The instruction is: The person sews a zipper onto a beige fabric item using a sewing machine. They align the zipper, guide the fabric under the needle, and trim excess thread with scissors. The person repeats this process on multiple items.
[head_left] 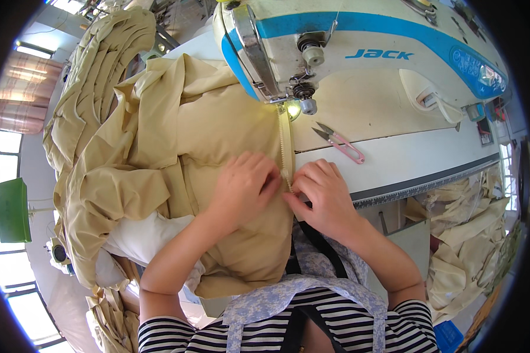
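A khaki garment point(229, 126) lies across the sewing machine point(365, 35) table and hangs over its front edge into my lap. Along its right edge a zipper point(284, 138) with pale teeth runs from under the lit needle area toward me. My right hand point(324, 197) pinches the zipper's near end between thumb and fingers. Just left of it, my left hand point(244, 187) is closed, its curled fingers on the cloth beside the zipper; the fingertips are partly hidden. Pink-handled thread snips point(340, 143) rest on the table to the right, touched by neither hand.
A ruler strip point(424, 181) edges the table's front. Stacked khaki pieces point(94, 76) rise at the far left, and more khaki cloth point(468, 247) is heaped at the lower right. White cloth point(147, 238) shows under the garment. A green panel point(13, 210) stands at the left.
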`<action>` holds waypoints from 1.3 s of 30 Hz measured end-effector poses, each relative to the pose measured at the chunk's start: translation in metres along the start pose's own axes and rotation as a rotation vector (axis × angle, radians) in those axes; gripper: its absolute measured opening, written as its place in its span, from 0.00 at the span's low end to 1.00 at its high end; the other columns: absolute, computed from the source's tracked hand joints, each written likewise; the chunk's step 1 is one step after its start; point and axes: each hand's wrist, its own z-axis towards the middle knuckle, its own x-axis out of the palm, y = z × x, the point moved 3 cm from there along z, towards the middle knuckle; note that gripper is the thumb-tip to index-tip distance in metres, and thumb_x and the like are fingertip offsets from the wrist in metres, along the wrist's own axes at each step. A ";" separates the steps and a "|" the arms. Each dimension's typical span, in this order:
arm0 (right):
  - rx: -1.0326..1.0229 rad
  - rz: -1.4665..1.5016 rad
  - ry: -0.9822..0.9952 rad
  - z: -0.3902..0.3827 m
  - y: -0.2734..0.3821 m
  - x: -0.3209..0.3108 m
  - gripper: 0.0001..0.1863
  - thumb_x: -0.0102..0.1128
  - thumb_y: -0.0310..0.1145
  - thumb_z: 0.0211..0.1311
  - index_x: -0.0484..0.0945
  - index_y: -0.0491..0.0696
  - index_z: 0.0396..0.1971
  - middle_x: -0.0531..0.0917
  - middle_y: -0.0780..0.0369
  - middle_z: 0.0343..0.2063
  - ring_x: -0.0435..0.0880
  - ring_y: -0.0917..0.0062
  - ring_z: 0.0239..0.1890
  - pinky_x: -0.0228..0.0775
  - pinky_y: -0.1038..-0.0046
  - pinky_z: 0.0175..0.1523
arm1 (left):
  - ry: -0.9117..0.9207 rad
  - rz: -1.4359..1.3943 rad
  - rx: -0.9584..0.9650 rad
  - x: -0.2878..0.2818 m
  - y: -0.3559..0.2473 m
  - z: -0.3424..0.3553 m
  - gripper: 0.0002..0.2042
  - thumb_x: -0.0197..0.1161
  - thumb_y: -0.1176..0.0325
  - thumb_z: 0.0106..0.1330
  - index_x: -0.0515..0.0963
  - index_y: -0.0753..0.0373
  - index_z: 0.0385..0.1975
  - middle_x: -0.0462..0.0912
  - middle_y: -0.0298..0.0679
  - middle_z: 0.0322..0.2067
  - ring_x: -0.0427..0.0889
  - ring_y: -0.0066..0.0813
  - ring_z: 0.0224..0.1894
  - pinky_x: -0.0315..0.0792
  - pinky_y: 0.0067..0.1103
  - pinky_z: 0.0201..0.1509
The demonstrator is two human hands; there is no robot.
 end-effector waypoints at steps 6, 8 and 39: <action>0.141 0.219 0.168 -0.017 0.004 -0.006 0.10 0.71 0.32 0.53 0.78 0.46 0.28 0.79 0.63 0.30 0.78 0.67 0.37 0.72 0.63 0.46 | -0.198 0.188 0.191 -0.004 -0.016 -0.006 0.16 0.68 0.75 0.53 0.79 0.64 0.43 0.80 0.39 0.42 0.79 0.39 0.48 0.74 0.33 0.54; 0.089 0.294 0.221 -0.016 0.000 -0.007 0.11 0.72 0.33 0.51 0.80 0.45 0.32 0.80 0.63 0.35 0.79 0.67 0.41 0.72 0.63 0.49 | -0.170 0.159 0.280 0.004 -0.010 -0.001 0.21 0.68 0.77 0.52 0.79 0.65 0.48 0.81 0.39 0.44 0.80 0.39 0.49 0.76 0.32 0.54; -0.152 -0.511 -0.058 0.010 -0.047 -0.072 0.20 0.67 0.28 0.51 0.81 0.46 0.47 0.79 0.62 0.50 0.77 0.66 0.54 0.69 0.64 0.57 | -0.260 -0.531 0.025 0.015 0.039 0.001 0.17 0.51 0.91 0.60 0.75 0.68 0.47 0.82 0.45 0.52 0.86 0.31 0.46 0.78 0.21 0.46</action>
